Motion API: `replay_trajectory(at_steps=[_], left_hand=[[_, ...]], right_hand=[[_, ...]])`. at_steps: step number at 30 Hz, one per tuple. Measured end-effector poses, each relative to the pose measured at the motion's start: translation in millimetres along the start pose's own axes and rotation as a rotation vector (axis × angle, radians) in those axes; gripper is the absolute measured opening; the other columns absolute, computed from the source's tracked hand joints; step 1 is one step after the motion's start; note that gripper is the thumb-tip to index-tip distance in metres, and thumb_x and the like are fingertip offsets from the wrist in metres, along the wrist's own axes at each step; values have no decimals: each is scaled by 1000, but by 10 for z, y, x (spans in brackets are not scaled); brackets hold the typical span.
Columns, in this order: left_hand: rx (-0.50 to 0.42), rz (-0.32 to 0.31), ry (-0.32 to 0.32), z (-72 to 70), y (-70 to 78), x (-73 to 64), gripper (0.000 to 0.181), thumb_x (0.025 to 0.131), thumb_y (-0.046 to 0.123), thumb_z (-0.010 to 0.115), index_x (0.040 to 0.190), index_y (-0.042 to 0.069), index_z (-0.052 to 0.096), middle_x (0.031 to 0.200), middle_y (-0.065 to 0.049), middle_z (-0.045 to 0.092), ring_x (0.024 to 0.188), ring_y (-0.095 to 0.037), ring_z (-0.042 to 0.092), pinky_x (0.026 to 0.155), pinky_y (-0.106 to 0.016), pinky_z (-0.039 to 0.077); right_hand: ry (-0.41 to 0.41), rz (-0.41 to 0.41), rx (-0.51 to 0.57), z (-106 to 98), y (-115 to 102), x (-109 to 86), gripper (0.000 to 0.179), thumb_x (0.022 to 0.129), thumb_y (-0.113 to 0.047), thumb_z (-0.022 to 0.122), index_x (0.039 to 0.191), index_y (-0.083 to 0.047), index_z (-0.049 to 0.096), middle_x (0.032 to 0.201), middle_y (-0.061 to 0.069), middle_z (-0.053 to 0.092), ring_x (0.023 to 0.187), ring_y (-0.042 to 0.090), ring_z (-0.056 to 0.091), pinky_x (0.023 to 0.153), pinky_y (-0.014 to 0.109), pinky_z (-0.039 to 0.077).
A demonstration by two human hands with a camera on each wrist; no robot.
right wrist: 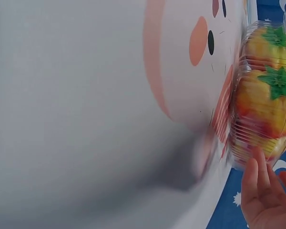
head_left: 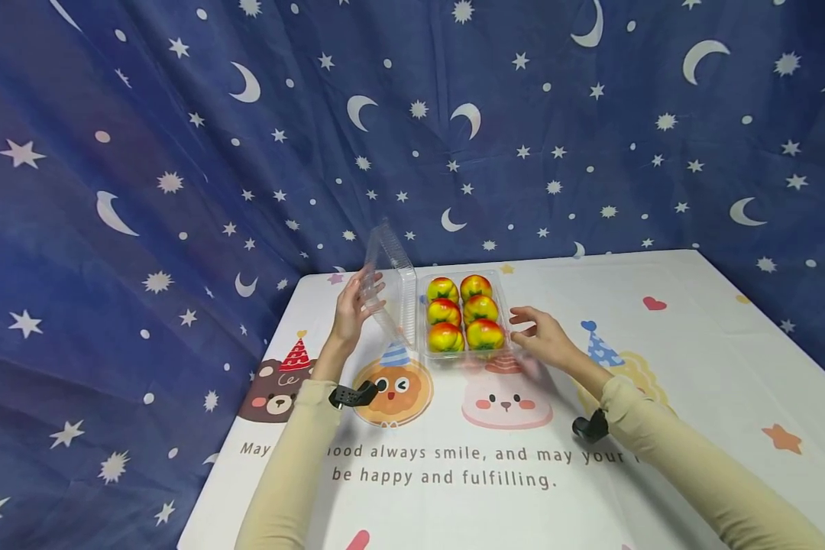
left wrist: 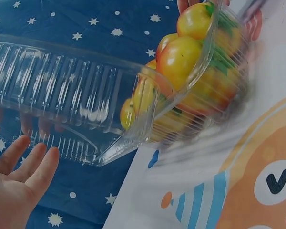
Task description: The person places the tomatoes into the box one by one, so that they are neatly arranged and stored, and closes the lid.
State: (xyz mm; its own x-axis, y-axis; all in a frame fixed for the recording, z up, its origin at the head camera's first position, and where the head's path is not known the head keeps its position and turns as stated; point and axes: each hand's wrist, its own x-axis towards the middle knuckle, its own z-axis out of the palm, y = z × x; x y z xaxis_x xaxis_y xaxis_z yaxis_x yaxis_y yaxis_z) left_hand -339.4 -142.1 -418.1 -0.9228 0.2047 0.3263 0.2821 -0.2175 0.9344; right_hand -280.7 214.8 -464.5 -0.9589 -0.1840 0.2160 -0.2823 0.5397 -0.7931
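A clear plastic clamshell container (head_left: pixel 464 356) lies on the table with several round yellow-and-red fruits (head_left: pixel 481 309) in it, set in two columns. Green leafy tops show on the fruits (right wrist: pixel 269 95) in the right wrist view. Its hinged lid (head_left: pixel 397 283) stands raised on the left side. My left hand (head_left: pixel 351 309) is at the outer face of the lid, fingers fairly straight and spread against the plastic. Beside the container's right wall is my right hand (head_left: pixel 541 336), its fingers loosely bent and the fingertips (right wrist: pixel 258 155) at the wall, holding no fruit.
A white tablecloth (head_left: pixel 447 523) with printed cartoon animals and lettering covers the table. Behind and to the left hangs a dark blue curtain (head_left: pixel 550 206) with moons and stars, close to the table's back edge. Each wrist wears a black camera mount (head_left: pixel 354 394).
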Motion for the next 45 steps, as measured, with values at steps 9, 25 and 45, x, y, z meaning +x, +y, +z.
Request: replay_trajectory(at_steps=[9,25,45], left_hand=[[18,14,-26,68,-1,32,56,104,28,25,153,2,29,150,-28,37,138,-47,34,108,-63,34],[253,47,-106,279,288,-7,52,104,15,24,151,-6,28,154,-27,30,132,-43,38,102,-61,41],[407,102,-190,425,377,-94,50,104,9,31,151,-9,26,150,-31,34,133,-46,41,102,-60,43]], right_hand=[[-19,25,26,2,-7,-50,50,88,1,61,134,15,48,104,26,68,82,35,66,66,23,53],[-27,62,7,-14,-26,-70,47,87,-1,62,131,14,52,94,18,66,76,24,60,61,21,49],[-17,64,72,-4,25,-136,47,88,-1,58,133,13,51,97,22,68,82,39,66,62,21,53]])
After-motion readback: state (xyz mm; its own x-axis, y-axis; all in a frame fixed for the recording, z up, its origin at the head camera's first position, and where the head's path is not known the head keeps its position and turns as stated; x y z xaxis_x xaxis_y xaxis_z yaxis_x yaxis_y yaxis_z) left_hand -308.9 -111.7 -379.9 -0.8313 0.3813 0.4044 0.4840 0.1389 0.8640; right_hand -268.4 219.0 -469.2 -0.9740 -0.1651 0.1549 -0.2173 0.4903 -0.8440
